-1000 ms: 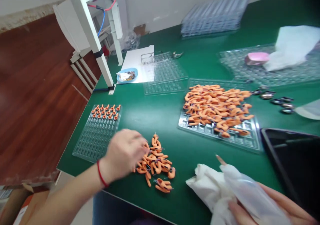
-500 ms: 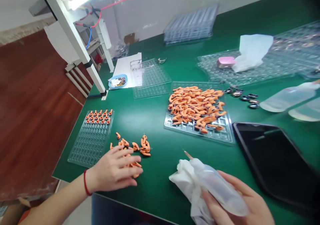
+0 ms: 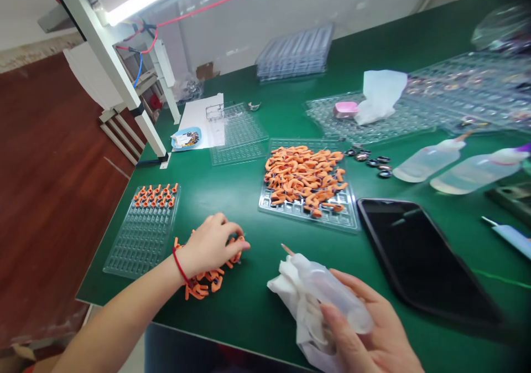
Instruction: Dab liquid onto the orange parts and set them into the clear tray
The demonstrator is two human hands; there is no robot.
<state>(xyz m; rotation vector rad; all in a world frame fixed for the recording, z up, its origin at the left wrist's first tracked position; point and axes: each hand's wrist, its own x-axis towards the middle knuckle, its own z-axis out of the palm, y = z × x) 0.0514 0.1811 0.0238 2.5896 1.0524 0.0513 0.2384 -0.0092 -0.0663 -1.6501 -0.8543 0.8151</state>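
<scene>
My left hand (image 3: 215,243), a red cord round its wrist, is over a pile of small curved orange pieces (image 3: 203,284). Its fingers bend down at the far side of the pile, the thumb stretched apart from them; the fingertips are partly hidden. In my right hand (image 3: 369,329) is a translucent squeeze bottle (image 3: 332,290) with a thin pointed tip, aimed away to the upper left. A crumpled white tissue (image 3: 307,329) is held against the bottle in the same grip.
A clear tray (image 3: 348,221) carries a heap of orange pieces. Another tray (image 3: 136,245) at left has rows of them. Right lie a black phone (image 3: 415,257), two more bottles (image 3: 431,160), dark shiny pieces (image 3: 373,161) and a pink box (image 3: 345,109). Stacked trays (image 3: 294,52) stand behind.
My left hand has moved away from me and rightward across the orange pile, and its spread fingers are now bent. My right hand still holds the bottle and tissue. The view has shifted right.
</scene>
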